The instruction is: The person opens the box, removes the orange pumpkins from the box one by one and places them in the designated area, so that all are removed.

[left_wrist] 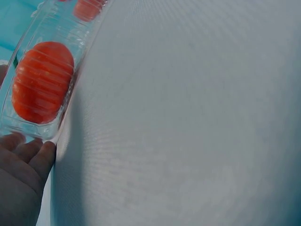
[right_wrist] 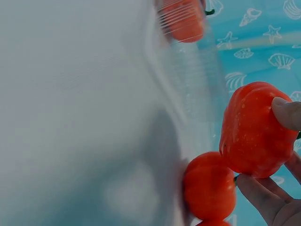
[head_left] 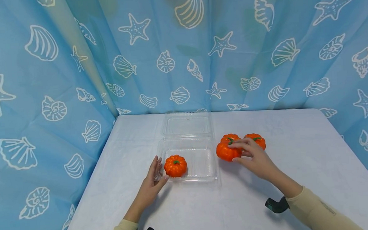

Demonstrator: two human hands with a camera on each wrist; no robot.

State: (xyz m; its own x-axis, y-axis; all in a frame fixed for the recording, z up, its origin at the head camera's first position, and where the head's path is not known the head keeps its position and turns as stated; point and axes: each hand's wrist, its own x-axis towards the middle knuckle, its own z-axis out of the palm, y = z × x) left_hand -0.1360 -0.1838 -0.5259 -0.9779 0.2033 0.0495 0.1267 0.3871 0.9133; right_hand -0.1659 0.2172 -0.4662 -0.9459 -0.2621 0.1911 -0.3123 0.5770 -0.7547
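Note:
My right hand (head_left: 256,158) grips an orange toy pumpkin (head_left: 227,151) with a green stem, held up off the table. In the right wrist view the thumb and fingers pinch this pumpkin (right_wrist: 256,129) from opposite sides, and a second pumpkin (right_wrist: 209,186) shows below it. In the head view two more pumpkins, one partly covered (head_left: 230,137) and one to the right (head_left: 256,139), are behind that hand. My left hand (head_left: 148,189) rests its extended fingers against the left side of a clear plastic container (head_left: 203,178). Inside the container's left part sits another pumpkin (head_left: 175,166).
The container's clear lid (head_left: 187,125) lies folded back toward the table's far edge. Everything stands on a white-covered table (head_left: 189,212). A blue curtain (head_left: 181,59) with shell and starfish prints hangs behind and at the sides.

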